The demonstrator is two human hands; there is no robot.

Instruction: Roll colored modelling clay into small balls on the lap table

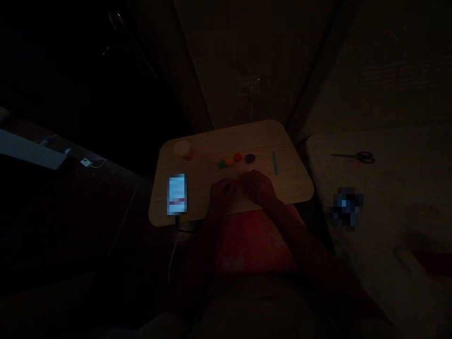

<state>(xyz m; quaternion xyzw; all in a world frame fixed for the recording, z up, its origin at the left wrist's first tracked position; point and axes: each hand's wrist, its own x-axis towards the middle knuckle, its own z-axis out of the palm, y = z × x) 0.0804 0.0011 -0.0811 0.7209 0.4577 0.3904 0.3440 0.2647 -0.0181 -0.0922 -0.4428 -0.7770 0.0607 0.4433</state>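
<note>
My left hand (221, 194) and my right hand (259, 188) are close together over the near edge of a small wooden table (293, 183). Both have curled fingers, and the dim light hides what they hold. A faint reddish patch shows at the right fingertips. Just beyond my hands, a green lump (222, 164), an orange lump (230, 161) and a red lump (238, 157) lie in a row, looking like modelling clay. A purple lump (250, 158) sits beside them. To the right lies a slim turquoise tool (275, 163).
A lidded tub (183, 149) stands at the table's back left. A lit phone (177, 194) with a cable lies at the left. Scissors (356, 156) and a blurred dark object (347, 207) rest on the pale surface at right. A wall socket (249, 87) is behind.
</note>
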